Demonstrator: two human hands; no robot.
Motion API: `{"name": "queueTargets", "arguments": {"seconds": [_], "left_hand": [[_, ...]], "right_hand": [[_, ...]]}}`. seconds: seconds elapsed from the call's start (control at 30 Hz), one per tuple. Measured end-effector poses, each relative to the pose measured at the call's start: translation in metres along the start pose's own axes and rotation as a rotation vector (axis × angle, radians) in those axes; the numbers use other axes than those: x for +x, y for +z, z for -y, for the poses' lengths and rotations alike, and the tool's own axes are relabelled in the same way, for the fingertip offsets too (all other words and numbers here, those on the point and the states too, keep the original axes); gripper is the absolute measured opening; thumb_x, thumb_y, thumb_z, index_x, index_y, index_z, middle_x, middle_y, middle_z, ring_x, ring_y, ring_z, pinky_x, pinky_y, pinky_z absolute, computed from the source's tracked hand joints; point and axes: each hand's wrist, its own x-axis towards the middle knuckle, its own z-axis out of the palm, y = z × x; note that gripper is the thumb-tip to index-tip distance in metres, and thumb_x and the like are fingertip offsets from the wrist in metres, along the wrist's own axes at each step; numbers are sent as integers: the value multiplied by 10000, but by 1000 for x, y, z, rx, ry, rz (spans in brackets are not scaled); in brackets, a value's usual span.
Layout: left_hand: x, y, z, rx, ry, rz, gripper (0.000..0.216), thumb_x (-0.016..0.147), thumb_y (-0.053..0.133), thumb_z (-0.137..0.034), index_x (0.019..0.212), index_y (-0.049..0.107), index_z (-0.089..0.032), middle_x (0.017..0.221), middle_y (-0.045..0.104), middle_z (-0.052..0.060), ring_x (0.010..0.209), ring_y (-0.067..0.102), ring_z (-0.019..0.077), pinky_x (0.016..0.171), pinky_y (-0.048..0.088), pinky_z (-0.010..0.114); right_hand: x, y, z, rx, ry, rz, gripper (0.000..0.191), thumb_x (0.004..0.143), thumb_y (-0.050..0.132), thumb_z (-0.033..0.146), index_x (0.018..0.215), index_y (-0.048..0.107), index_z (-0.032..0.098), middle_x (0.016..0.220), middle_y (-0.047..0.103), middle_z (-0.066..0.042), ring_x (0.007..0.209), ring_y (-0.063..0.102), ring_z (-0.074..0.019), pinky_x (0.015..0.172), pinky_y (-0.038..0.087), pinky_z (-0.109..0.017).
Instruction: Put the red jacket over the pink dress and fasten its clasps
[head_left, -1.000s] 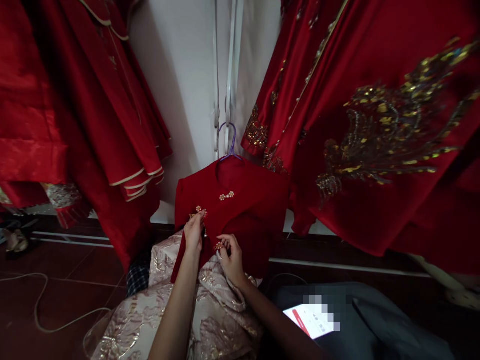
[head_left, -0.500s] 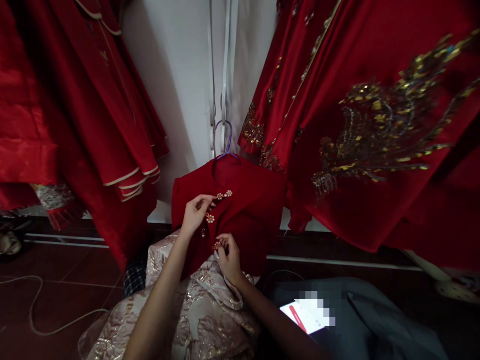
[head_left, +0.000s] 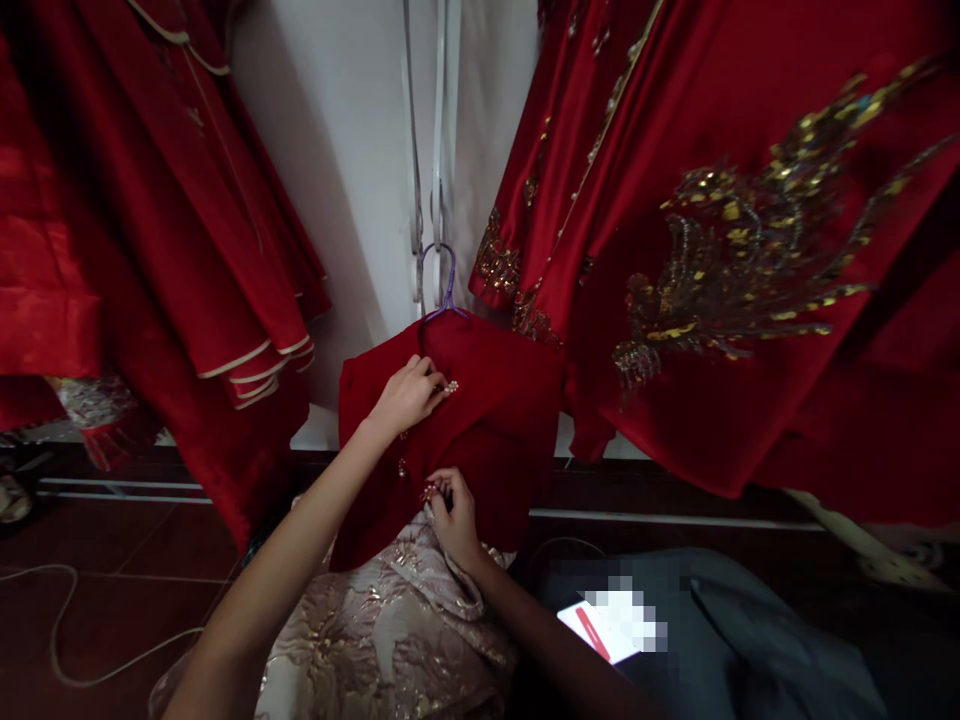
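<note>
A small red jacket hangs on a purple hanger against the white wall. My left hand reaches up to the top pearl-and-gold clasp near the collar, fingers curled round the cloth and pinching at it. My right hand is lower down, fingers closed on the jacket's front edge at a gold clasp. Beneath the jacket lies a pale pink and gold brocade skirt.
Red gowns hang on the left and a gold-embroidered red gown on the right. A grey bag with a lit phone sits at lower right. A cord trails on the dark red floor.
My left hand has climbed from the middle clasp up to the top clasp by the collar. My right hand has stayed at the lower clasp. The view has shifted slightly.
</note>
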Motion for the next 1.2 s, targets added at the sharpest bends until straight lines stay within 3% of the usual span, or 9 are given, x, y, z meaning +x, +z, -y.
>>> {"name": "queueTargets", "arguments": {"seconds": [0.2,0.5,0.67,0.8,0.9,0.97,1.03,1.1,1.2], "left_hand": [[6,1,1,-54,-24,2,137,783,578,-288,863,645,-199,927,570,96,935,480,249,871,353,391],[5,-6,-7,-571,-82,-86,41,712,630,-198,701,606,-230,690,604,25,757,555,179,1041,220,375],[-3,-9,-10,-474,-61,-170,97,771,586,-319,746,595,-225,699,606,37,744,559,190,1051,225,373],[-14,-8,-4,-266,-186,-266,181,792,552,-305,919,601,-187,718,605,71,801,556,238,1029,211,438],[-19,-5,3,-39,-297,-324,363,815,464,-206,1170,514,-148,917,611,134,929,539,282,1005,221,483],[-21,-3,6,73,-373,-386,451,818,414,-162,1267,436,-138,1120,543,183,1055,489,309,992,247,490],[-22,0,11,148,-439,-436,522,802,415,-138,1322,370,-126,1254,438,214,1146,430,329,989,270,488],[-25,1,20,174,-491,-449,610,759,448,-106,1353,310,-107,1306,368,233,1184,405,343,983,299,480],[-32,-4,39,137,-558,-453,707,669,481,-47,1348,288,-90,1320,336,238,1183,428,352,942,374,445]], "right_hand": [[0,1,-1,0,-9,-20,197,712,439,113,860,545,190,754,556,-4,693,517,-137,660,424,-259],[0,1,-2,-10,-11,-2,192,725,437,99,858,538,192,763,547,-5,688,505,-136,658,416,-262],[5,-7,13,-86,-120,-66,132,748,485,147,845,557,200,841,520,-39,791,508,-168,689,425,-298],[47,-5,51,14,-238,-139,97,819,486,241,887,547,209,975,512,-80,968,514,-198,821,438,-349],[94,13,75,194,-253,-70,309,858,459,329,1148,462,222,1218,477,-103,1169,454,-201,965,395,-377],[121,27,80,198,-139,-36,497,864,446,417,1303,347,207,1371,360,-121,1305,320,-228,1029,329,-431],[139,34,77,131,8,-86,690,830,473,511,1379,248,160,1452,225,-168,1377,143,-287,1067,221,-511],[150,30,71,15,95,-182,847,785,507,571,1404,184,92,1470,131,-234,1383,28,-342,1065,134,-569],[159,1,60,-229,27,-295,888,783,503,582,1391,176,24,1440,157,-303,1364,96,-380,1040,155,-582]]}}
